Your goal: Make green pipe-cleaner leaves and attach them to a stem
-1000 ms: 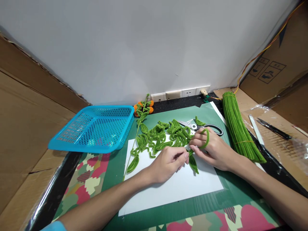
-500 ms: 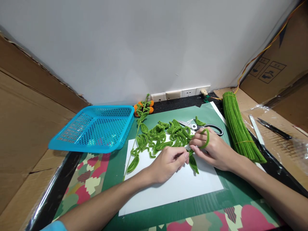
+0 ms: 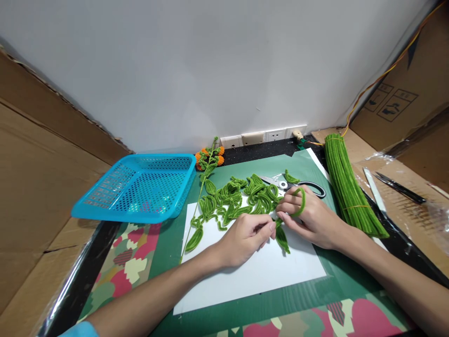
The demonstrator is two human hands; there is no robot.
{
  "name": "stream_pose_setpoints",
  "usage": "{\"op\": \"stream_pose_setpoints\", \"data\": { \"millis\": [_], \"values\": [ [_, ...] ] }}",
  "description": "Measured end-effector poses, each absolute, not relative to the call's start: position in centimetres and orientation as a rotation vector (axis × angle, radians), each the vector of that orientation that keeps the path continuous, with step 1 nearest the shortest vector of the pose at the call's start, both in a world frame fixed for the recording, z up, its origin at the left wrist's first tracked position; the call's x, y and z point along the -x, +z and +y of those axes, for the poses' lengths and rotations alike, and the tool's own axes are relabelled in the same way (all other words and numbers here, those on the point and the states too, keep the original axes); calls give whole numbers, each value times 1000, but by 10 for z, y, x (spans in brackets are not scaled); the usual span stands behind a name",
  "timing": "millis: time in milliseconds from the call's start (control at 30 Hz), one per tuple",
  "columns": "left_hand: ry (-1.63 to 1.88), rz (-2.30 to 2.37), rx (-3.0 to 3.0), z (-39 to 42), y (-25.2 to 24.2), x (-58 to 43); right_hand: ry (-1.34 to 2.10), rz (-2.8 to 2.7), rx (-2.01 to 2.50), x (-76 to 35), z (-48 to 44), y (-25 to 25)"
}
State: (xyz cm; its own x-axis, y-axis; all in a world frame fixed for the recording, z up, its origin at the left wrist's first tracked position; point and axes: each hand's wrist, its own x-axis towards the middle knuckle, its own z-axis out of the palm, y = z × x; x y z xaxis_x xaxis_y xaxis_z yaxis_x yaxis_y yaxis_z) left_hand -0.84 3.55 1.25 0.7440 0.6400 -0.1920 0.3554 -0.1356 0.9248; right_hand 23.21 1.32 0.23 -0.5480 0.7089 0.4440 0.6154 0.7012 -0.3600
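My left hand (image 3: 246, 238) is closed, its thumb and fingers pinched on a green fuzzy stem piece. Close beside it, my right hand (image 3: 308, 216) pinches the same piece, and a green loop curls up over its fingers. A green leaf shape (image 3: 282, 239) hangs below the fingertips over the white sheet (image 3: 252, 290). Behind the hands lies a pile of green fuzzy leaf shapes (image 3: 229, 194). Scissors (image 3: 317, 188) rest behind my right hand, with one small leaf (image 3: 290, 177) beside them.
A blue basket (image 3: 122, 215) stands at the left. Near it lies a green stem with orange flowers (image 3: 220, 160). At the right are a bundle of green fuzzy sticks (image 3: 351, 187), a white strip (image 3: 373, 189) and black tweezers (image 3: 401, 188). Cardboard (image 3: 38, 164) borders the left side.
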Motion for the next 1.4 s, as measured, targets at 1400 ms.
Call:
{"op": "stream_pose_setpoints", "data": {
  "millis": [1400],
  "values": [
    [293, 797, -1753, 35, 13, 8, 304, -2423, 1098, -232, 13, 1]
  ]
}}
